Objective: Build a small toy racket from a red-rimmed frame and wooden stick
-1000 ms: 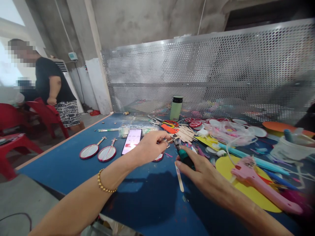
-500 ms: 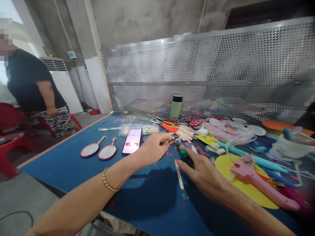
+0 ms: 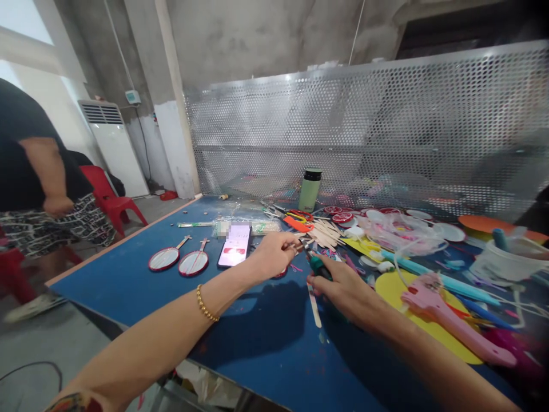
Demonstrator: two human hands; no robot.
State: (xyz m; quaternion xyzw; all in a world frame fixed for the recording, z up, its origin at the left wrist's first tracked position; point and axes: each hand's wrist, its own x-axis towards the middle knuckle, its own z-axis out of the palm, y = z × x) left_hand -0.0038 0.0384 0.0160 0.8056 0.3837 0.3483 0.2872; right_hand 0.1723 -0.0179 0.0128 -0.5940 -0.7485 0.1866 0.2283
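My left hand (image 3: 272, 256) is closed in a pinch on a small wooden stick over the blue table (image 3: 128, 280). My right hand (image 3: 343, 286) grips a teal-handled tool (image 3: 318, 265) whose tip points at the stick in my left fingers. A loose wooden stick with a red tip (image 3: 314, 304) lies on the table under my right hand. A red-rimmed round piece (image 3: 281, 273) peeks out beneath my left hand.
A phone (image 3: 235, 253) and two round red-rimmed paddles (image 3: 179, 260) lie to the left. A green bottle (image 3: 309, 190), orange scissors (image 3: 295, 223), a pile of sticks (image 3: 326, 233), a pink glue gun (image 3: 446, 317) on yellow foam and a white tub (image 3: 508, 260) crowd the right. A person in black stands at far left beside a red chair (image 3: 112, 203).
Both hands have stayed close together with the tool at the stick. The view shifted slightly right. The person at left has walked nearer and further out of frame.
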